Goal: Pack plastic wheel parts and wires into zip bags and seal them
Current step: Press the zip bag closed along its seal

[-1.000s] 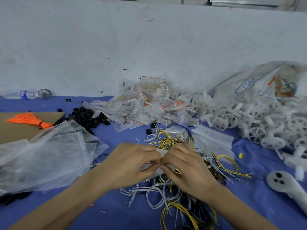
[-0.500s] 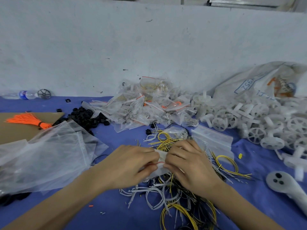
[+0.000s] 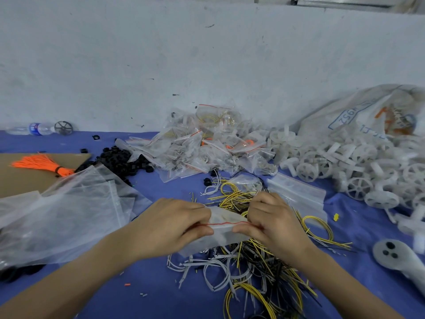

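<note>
Both hands pinch one small zip bag (image 3: 222, 223) along its red seal line: left hand (image 3: 171, 223) at the left end, right hand (image 3: 270, 223) at the right. It hangs just above the loose wires (image 3: 257, 268) on the blue bench (image 3: 156, 288). White wheel parts (image 3: 358, 171) lie heaped at far right, filled bags (image 3: 202, 148) behind.

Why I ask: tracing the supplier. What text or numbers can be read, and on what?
"H952", upside down in a blue frame, characters uncertain: white sack.
Sack's other blue and orange print: too blurred.
Water bottle label: too blurred.
Held zip bag: red strip, no text.
</note>
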Demonstrator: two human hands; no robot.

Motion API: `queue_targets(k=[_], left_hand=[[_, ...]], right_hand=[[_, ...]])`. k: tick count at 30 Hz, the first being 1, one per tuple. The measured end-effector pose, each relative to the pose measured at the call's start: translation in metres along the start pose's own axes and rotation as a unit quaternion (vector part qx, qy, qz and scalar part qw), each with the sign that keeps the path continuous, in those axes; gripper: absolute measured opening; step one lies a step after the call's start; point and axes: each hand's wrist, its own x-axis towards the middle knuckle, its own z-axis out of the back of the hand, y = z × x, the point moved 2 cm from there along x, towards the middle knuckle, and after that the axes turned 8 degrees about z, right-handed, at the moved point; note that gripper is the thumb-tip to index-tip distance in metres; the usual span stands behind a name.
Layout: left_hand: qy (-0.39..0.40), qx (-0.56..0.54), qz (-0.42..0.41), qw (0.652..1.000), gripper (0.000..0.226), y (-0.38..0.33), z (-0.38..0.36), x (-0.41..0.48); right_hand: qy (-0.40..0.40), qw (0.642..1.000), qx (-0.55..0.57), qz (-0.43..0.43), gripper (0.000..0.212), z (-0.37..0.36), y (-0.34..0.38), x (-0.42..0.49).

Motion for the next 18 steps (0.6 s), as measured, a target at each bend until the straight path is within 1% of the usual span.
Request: queue_targets(k=[4,8,11,14,18], left_hand=[[-0.036,0.003,-0.021,0.999,0.035,0.001,0.001,-0.006],[-0.046,-0.013,-0.018,0.999,0.04,0.005,-0.001,-0.008],[-0.042,-0.015,-0.011,0.999,0.046,0.009,-0.001,-0.009],[-0.036,-0.01,-0.006,0.999,0.048,0.011,-0.002,-0.01],[-0.043,0.005,-0.011,0.999,0.038,0.004,0.0,-0.009]], right_hand=[[-0.026,1.0,-0.008,-0.016,0.058,0.002,-0.005,-0.002],[-0.054,0.998,-0.023,-0.03,0.064,0.003,-0.008,-0.004],[-0.058,0.997,-0.021,-0.041,0.068,0.002,-0.009,-0.006],[-0.035,0.999,0.014,-0.031,0.06,0.001,-0.009,-0.008],[0.06,0.996,0.071,-0.003,0.037,-0.001,0.001,-0.009]])
